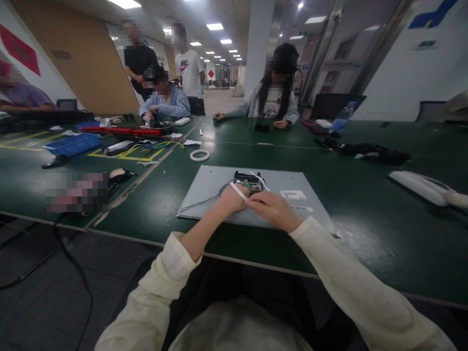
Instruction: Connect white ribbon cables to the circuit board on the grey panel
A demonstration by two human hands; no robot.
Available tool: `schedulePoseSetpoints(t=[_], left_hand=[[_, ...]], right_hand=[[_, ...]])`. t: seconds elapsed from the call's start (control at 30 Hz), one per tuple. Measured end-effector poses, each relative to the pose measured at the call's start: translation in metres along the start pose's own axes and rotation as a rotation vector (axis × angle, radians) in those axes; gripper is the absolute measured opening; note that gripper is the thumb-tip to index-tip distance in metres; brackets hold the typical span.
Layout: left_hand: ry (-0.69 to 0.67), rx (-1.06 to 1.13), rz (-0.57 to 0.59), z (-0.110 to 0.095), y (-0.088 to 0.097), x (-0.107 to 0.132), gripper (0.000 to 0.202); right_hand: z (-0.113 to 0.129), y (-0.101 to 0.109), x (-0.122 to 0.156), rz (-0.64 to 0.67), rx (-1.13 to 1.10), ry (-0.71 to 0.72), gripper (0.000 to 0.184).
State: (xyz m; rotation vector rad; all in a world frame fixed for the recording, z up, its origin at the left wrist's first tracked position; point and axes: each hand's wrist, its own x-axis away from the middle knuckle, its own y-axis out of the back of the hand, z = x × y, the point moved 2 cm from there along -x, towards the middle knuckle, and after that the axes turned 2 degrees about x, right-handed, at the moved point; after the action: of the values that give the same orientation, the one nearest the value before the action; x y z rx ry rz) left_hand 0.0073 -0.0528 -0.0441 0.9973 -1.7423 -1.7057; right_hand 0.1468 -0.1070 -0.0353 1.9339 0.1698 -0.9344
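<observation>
L hand [234, 199] sits over the lower L of the circuit board [252, 186], fingers curled & mostly hidden; can't tell how far open or what they hold. Approx. under both hands, the grey panel [215, 180] lies flat on the green surface [365, 195]; prob. stiff & slick, best taken by its 2 side edges. Cables [203, 202] at its L look bendy, not for pulling. White strip [238, 191] lies across the L hand: prob. v. light, soft, easily creased, best pinched at an end. R hand [272, 210] has its fingers closed on the strip's near end. Board is prob. fragile, so edges only. Paper labels [292, 195] sit R of it.

Surface, L to R: blue bin [73, 145], white tape roll [199, 155], water bottle [341, 118], black bundle [369, 152], long white object [420, 187].

Room, L to R: tan wall [87, 53], standing person in black [141, 61], seated co-worker in blue [170, 103], standing person in white [189, 73], seated co-worker in stripes [252, 105], glass partition [351, 53].
</observation>
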Motion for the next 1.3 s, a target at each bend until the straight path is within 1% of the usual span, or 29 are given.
schedulePoseSetpoints(t=[0.17,0.3,0.37,0.5,0.6,0.67,0.8,0.97,1.03,1.1,1.2,1.3], left_hand=[[0.024,-0.015,-0.018,-0.001,-0.002,0.0,0.034],[0.056,-0.057,-0.025,-0.002,-0.003,0.0,0.032],[0.079,-0.057,-0.029,-0.002,-0.003,0.0,0.029],[0.097,-0.055,0.001,-0.003,-0.002,0.0,0.027],[0.075,-0.08,0.012,-0.003,-0.001,0.0,0.028],[0.078,-0.093,0.015,-0.003,0.0,0.0,0.028],[0.081,-0.077,0.021,-0.004,0.001,0.001,0.027],[0.023,-0.051,0.0,-0.007,0.002,0.001,0.028],[0.015,0.016,-0.047,-0.006,0.004,0.0,0.03],[0.028,0.142,-0.13,-0.005,0.007,-0.002,0.034],[0.081,0.425,-0.25,0.0,0.011,-0.004,0.045],[0.154,0.756,-0.299,0.005,0.012,-0.006,0.049]], right_hand=[[-0.003,0.008,0.001,-0.102,-0.005,-0.028,0.017],[-0.009,0.01,0.005,-0.175,-0.004,-0.101,0.014],[-0.014,0.01,0.008,-0.187,0.005,-0.178,0.015],[-0.029,0.011,0.017,-0.188,0.031,-0.398,0.02],[-0.037,0.013,0.021,-0.221,0.032,-0.489,0.022],[-0.041,0.013,0.022,-0.217,0.022,-0.533,0.024],[-0.041,0.013,0.021,-0.174,-0.01,-0.587,0.027],[-0.04,0.013,0.019,-0.184,-0.005,-0.576,0.027],[-0.04,0.013,0.02,-0.202,0.0,-0.552,0.026],[-0.04,0.012,0.02,-0.221,0.003,-0.524,0.026],[-0.038,0.011,0.019,-0.213,0.003,-0.491,0.025],[-0.034,0.009,0.017,-0.161,-0.013,-0.455,0.025]])
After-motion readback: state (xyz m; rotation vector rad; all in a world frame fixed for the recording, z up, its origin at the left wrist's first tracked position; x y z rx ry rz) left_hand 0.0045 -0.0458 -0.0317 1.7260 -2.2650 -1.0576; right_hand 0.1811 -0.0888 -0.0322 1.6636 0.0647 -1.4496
